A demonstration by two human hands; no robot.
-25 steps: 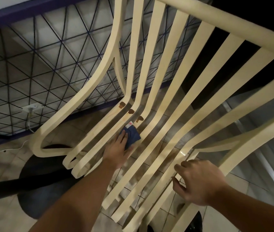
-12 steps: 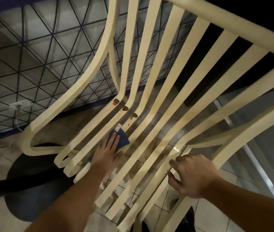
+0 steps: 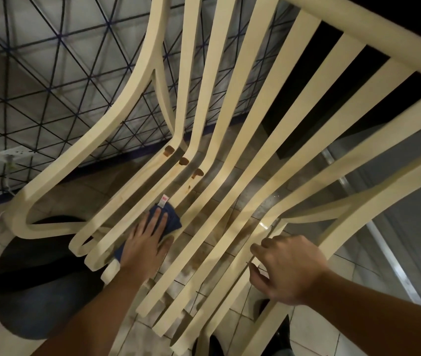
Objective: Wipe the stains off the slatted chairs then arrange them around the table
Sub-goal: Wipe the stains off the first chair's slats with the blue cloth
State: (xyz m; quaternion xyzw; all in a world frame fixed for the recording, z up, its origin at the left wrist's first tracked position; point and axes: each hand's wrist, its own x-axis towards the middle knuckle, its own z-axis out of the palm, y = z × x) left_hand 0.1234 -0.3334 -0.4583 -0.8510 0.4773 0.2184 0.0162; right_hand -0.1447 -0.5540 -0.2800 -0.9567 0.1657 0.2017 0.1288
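Head cam: L hand (image 3: 145, 245), fingers flat, presses folded dark-blue cloth (image 3: 172, 218) on a seat slat of cream slatted plastic chair (image 3: 230, 98). Since 1 s ago cloth slid back toward me, away from three brown stains (image 3: 183, 161) at seat bend; those still unwiped. R hand (image 3: 289, 268) curls round a front slat, steadying. Arranging not begun.

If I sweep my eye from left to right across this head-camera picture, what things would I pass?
White power strip → left hand pressing the blue cloth → right hand gripping the chair → shiny metal strip down by the floor.
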